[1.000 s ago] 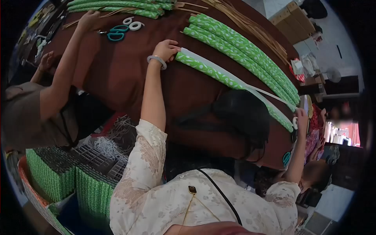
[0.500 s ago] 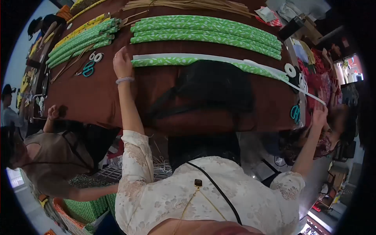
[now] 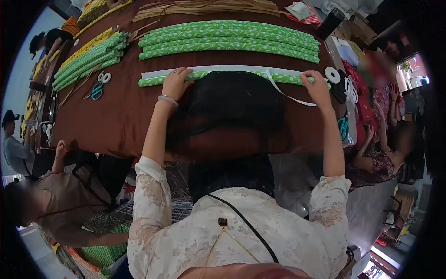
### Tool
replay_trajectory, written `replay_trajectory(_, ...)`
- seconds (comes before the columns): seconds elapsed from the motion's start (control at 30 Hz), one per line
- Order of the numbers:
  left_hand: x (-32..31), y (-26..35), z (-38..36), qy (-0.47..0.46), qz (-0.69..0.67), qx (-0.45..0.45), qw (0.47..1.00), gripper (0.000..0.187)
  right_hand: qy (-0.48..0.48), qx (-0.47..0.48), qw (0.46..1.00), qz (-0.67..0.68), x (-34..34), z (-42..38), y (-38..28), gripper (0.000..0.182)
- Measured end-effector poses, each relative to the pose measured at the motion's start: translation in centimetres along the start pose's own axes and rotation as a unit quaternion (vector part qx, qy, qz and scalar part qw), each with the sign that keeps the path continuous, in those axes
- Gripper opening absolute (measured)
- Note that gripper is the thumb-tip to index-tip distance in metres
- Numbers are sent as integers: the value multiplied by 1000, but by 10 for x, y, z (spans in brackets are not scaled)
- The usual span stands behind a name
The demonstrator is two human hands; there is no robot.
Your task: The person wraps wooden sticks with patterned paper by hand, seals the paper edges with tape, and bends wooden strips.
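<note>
A green patterned roll with a white strip along its far edge lies across the brown cloth. My left hand rests on the roll left of its middle, fingers bent over it; its grip is partly hidden. At the roll's right end is my right hand, thumb and fingers pinched at the edge. What they pinch is too small to make out. A narrow white tape loops from the roll toward my right wrist. The black brim in front of me hides the roll's near middle.
Several green rolls lie behind, more at the left. Teal scissors lie left, another teal pair right. White tape rolls sit at the right edge. A co-worker is at left, others at right.
My right hand has moved from beyond the table's right edge back onto the roll. The taut white tape now hangs in a loop. My left hand has moved right, from the roll's left end onto it.
</note>
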State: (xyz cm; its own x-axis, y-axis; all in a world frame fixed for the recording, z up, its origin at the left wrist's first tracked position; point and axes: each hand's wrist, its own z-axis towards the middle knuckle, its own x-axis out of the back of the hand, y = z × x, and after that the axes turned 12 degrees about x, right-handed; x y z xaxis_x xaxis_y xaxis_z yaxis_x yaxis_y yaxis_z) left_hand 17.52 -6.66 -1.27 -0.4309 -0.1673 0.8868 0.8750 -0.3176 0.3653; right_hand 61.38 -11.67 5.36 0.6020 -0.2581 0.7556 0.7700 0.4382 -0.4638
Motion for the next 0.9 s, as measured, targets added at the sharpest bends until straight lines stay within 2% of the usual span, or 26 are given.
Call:
replay_trajectory(0.13,-3,1,-4,11,25,-8,1000,34,-54,-26,998,35,-38,21,-4,31)
replay_trajectory(0.23,-4,2,-7,51,20,-21,998,33,-117,-63,991,-31,-61,32,-17,34)
replay_trajectory(0.33,-2,3,-7,47,14,-18,999,33,-160,-65,985,-29,-71,37,-29,33)
replay_trajectory(0.37,-2,4,-8,45,15,-22,999,33,-124,-14,992,-15,-79,33,-24,29)
replay_trajectory(0.4,-1,6,-8,46,14,-18,999,33,-123,-19,992,-15,-82,32,-16,29)
replay_trajectory(0.47,0,7,-8,44,12,-17,999,32,18,22,998,59,-82,30,1,24)
replay_trajectory(0.5,-1,5,-7,42,16,-12,999,33,79,-1,990,113,-72,27,1,20)
replay_trajectory(0.57,-2,4,-7,38,18,-10,999,33,164,-83,975,124,-54,18,29,20)
replay_trajectory(0.63,0,6,-7,34,20,0,999,34,241,-177,927,225,-17,4,41,21)
replay_trajectory(0.67,-2,4,-7,33,21,-5,999,34,261,-239,897,264,0,-9,81,20)
replay_trajectory(0.7,0,5,-8,34,18,-7,999,34,291,-243,862,337,25,-20,90,18)
replay_trajectory(0.73,0,6,-8,34,14,-12,999,33,341,-245,844,334,51,-23,81,18)
replay_trajectory(0.8,0,6,-7,23,6,-8,1000,33,366,-228,830,353,98,-53,130,17)
replay_trajectory(0.87,-4,2,-7,17,5,-7,1000,33,441,-191,836,265,143,-60,110,16)
replay_trajectory(0.9,-5,-1,-6,14,0,-10,1000,33,517,-196,800,233,161,-69,136,19)
